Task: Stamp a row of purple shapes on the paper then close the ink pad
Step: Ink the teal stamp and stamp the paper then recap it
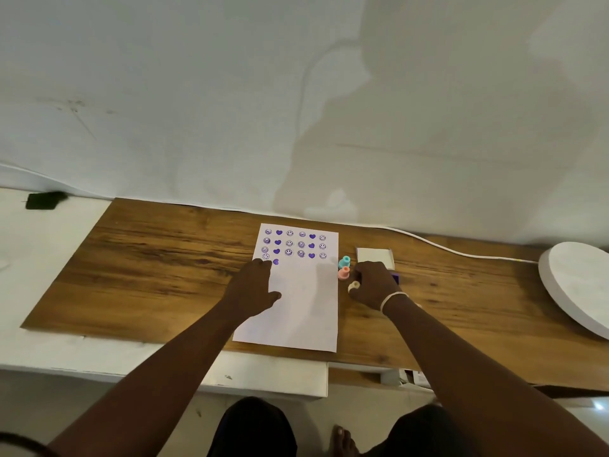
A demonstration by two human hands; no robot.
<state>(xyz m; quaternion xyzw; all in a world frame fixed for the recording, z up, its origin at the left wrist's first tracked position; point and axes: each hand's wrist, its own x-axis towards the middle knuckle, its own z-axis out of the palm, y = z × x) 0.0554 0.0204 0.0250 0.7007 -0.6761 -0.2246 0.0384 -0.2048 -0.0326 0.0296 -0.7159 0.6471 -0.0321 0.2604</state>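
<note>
Paper point(296, 311) lies on the wooden board point(148, 265), three full rows of purple faces and hearts across its top and a fourth row just begun at its left edge. The left hand point(253, 288) presses flat on the paper's left side, fingers straight. Right of the paper, the right hand point(372, 285) curls round a small pale stamp point(354, 286), over the purple ink pad point(396, 278), its open lid point(375, 257) behind. Judging by this, inking is under way; next comes the fourth row's third mark.
</note>
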